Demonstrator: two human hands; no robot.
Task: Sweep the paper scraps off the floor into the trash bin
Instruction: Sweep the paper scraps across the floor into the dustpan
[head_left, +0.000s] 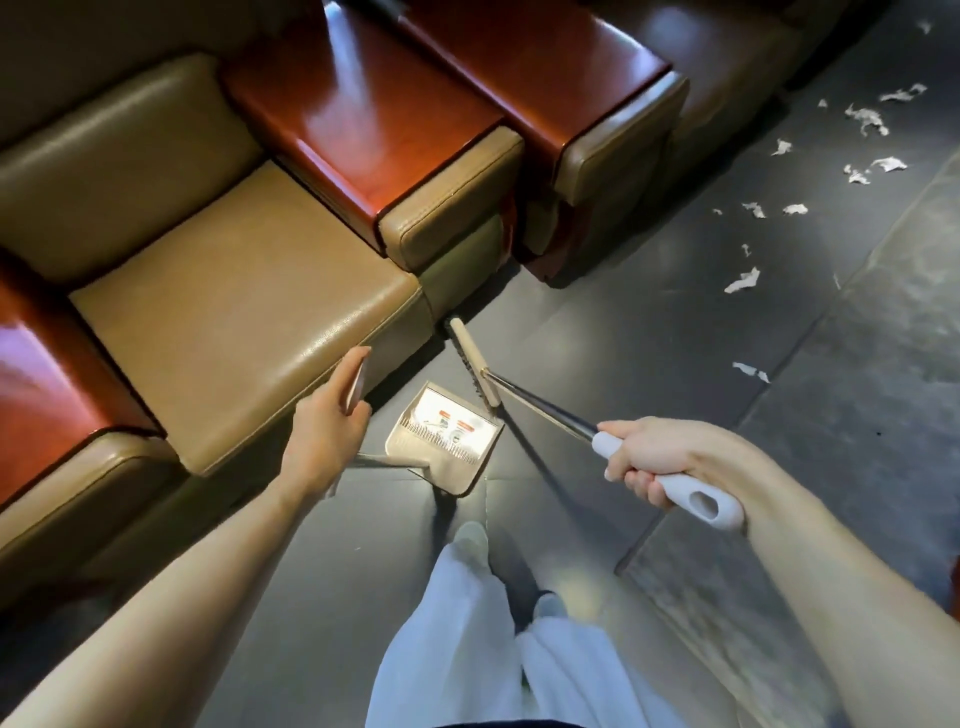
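— Though gripped firmly at the white end by the right hand (670, 462), points away from the work for now. Long axis of the broom (474, 364) up and left from the fist, head down by the foot of the tan seat (249, 332).
— And the paper scraps (743, 280)?
— Out on the dark floor (649, 312), ahead and to the right of the broom head. None touching it. Nearest pieces roughly level with the head but well apart from it, more strung farther up toward the right edge.
— Closer to which hand?
— To the right, plainly. Left hand (332, 415) on the far side, beside the seat, curled round a pale handle (358, 382). Probably the dustpan's, though hard to confirm.
— Dustpan (447, 436) itself?
— On the floor just below the broom head, between the two hands. Only stickers showing inside, no scraps.
— Trash bin?
— Nowhere in view.
— Next, then?
— Most likely: swing the head rightward across the floor, beyond the scraps, then draw back toward the pan. Calls for a wide arc, given the gap, and a light stroke so as not to scatter such thin paper.
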